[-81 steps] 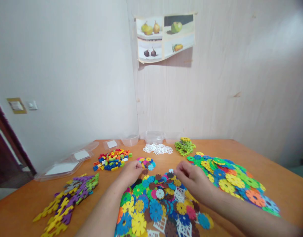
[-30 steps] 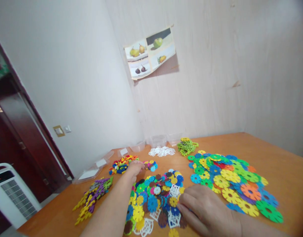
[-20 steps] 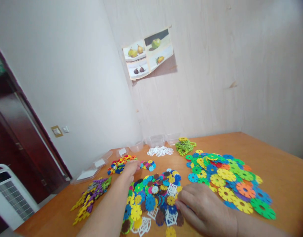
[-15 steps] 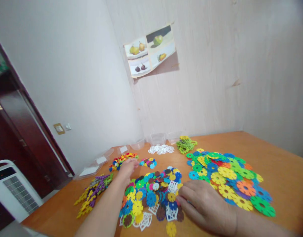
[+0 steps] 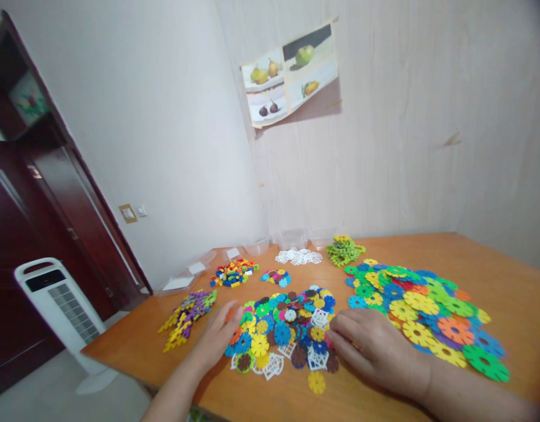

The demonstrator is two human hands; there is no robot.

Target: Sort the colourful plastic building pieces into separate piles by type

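A heap of small coloured snowflake discs (image 5: 287,325) with white lattice pieces lies in front of me on the wooden table (image 5: 493,264). My left hand (image 5: 217,337) lies flat at the heap's left edge, fingers stretched out and touching the discs. My right hand (image 5: 373,349) rests palm down at the heap's right edge, fingers bent loosely onto the discs, holding nothing that I can see. A loose yellow disc (image 5: 316,382) lies near the front edge.
Large coloured discs (image 5: 423,308) spread at the right. Farther back are green pieces (image 5: 342,249), white lattice pieces (image 5: 298,256), a small disc cluster (image 5: 275,276), coloured bricks (image 5: 233,272), clear containers (image 5: 291,237). Purple-yellow pieces (image 5: 188,310) lie left. A white heater (image 5: 61,305) stands beyond the edge.
My left hand has pulled back from the bricks and small disc cluster to the near left side of the heap. My right hand has stayed on the heap's right edge. The view has swung left.
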